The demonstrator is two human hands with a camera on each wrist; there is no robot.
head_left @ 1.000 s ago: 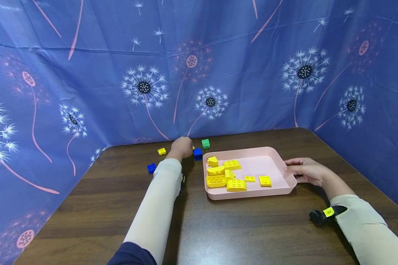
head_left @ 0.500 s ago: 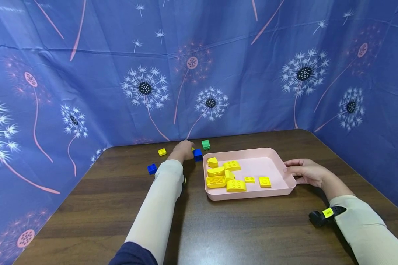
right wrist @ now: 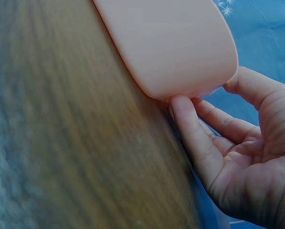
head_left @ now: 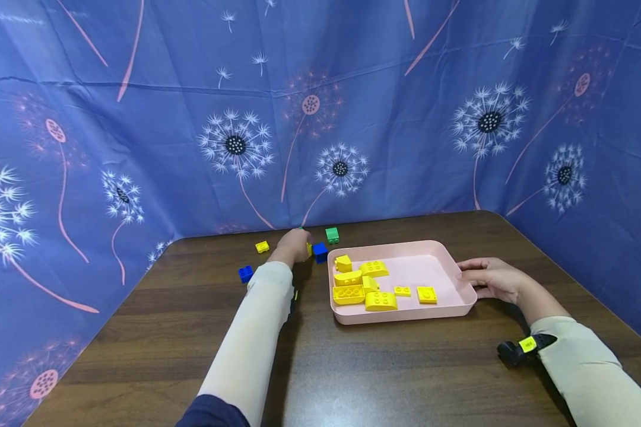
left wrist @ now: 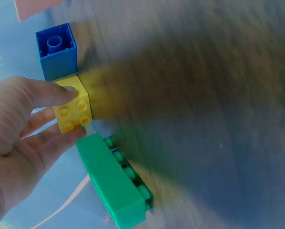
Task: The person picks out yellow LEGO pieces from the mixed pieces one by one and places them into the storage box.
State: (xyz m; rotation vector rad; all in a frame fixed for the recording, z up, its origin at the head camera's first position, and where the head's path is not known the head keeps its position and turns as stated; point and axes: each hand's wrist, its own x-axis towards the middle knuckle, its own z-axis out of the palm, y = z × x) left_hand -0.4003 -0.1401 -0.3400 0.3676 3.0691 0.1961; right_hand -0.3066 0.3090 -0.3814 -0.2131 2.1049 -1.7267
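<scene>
In the left wrist view my left hand [left wrist: 18,124] pinches a yellow toy brick [left wrist: 73,104] with studs, the thumb on its near face and the fingers behind. A blue brick [left wrist: 59,52] stands right beside it, its hollow underside showing, and a long green brick [left wrist: 111,179] lies near the fingertips. The head view shows this left hand [head_left: 295,245] at the table's back, largely covering the yellow brick. My right hand [head_left: 494,277] touches the right end of a pink tray [head_left: 443,284] with its fingertips; in the right wrist view, thumb and fingers [right wrist: 185,112] rest against the outer wall.
Inside the tray lie several yellow bricks [head_left: 374,268], mostly at its left. Left of my left hand are a small yellow brick [head_left: 262,247] and a blue brick [head_left: 246,273]. A green brick [head_left: 332,235] sits near the back edge. A patterned blue cloth [head_left: 395,148] hangs behind the table [head_left: 352,373].
My left hand has shifted slightly, and more of the yellow brick shows beside the blue one. The right hand stays at the tray, which has not moved on the table.
</scene>
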